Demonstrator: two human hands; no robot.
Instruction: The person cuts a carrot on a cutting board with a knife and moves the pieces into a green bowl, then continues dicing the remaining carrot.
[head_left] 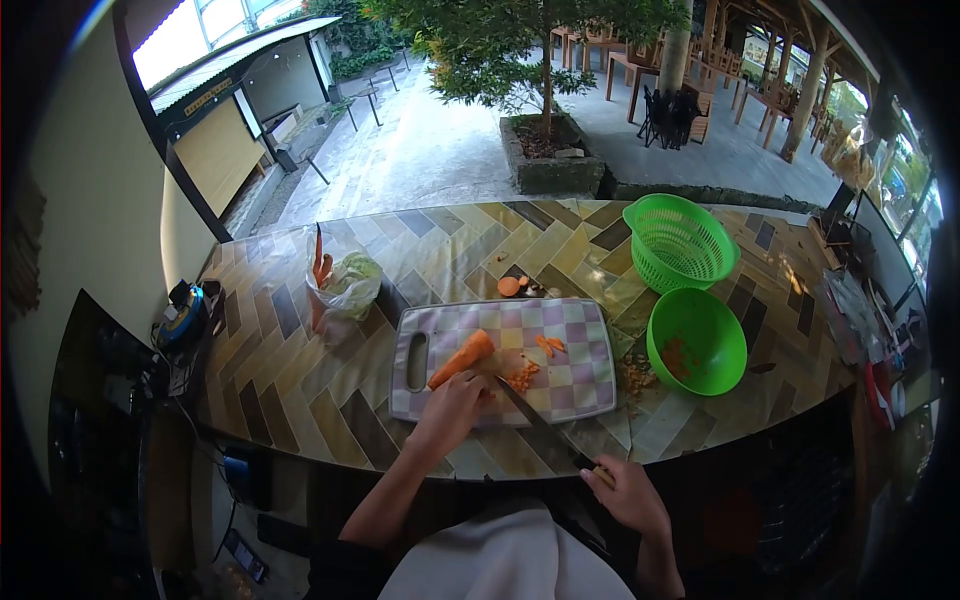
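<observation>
A checkered cutting board (580, 385) lies on the table in front of me. On it rests a large peeled carrot (465, 357), angled toward the left, with a heap of diced carrot (523, 375) and a few carrot slices (549, 345) to its right. My left hand (456, 402) is down on the board at the carrot's lower side, fingers curled together; whatever is under them is hidden. My right hand (630, 497) grips a knife (540, 424) by its wooden handle, the blade pointing up-left with its tip by the diced carrot and my left fingers.
Right of the board stand a green bowl (720, 345) with carrot bits inside and a green colander (680, 250) behind it. Carrot ends (510, 287) lie beyond the board. A plastic bag with vegetables (352, 285) sits at the left. Scraps (637, 375) litter the board's right side.
</observation>
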